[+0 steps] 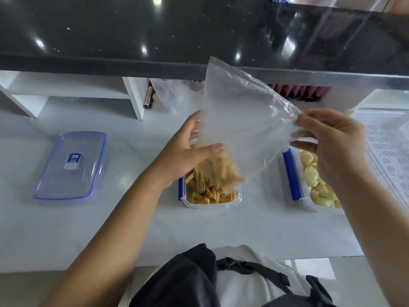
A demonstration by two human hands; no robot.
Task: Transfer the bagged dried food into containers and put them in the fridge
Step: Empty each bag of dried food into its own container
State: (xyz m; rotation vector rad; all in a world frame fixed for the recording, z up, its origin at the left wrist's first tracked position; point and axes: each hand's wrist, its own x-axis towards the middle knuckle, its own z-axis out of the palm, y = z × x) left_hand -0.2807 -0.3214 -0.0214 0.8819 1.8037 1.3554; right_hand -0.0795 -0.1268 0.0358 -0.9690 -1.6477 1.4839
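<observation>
A clear plastic bag (pixel 243 120) hangs tilted, mouth down, over an open container (pixel 238 199) with blue clips. Yellow-brown dried sticks (pixel 212 191) lie in that container and more spill from the bag's mouth. My left hand (pixel 186 149) grips the bag near its lower left edge. My right hand (pixel 332 138) pinches the bag's upper right corner. To the right stands a second container (pixel 290 173) with pale yellow round dried pieces (pixel 314 180), partly hidden behind my right forearm.
A clear lid with blue trim (pixel 70 167) lies flat at the left on the white table (pixel 243 229). White shelf dividers (pixel 135 96) and another crumpled bag (pixel 170 94) sit at the back under a dark counter (pixel 155 41). Printed paper (pixel 389 147) lies far right.
</observation>
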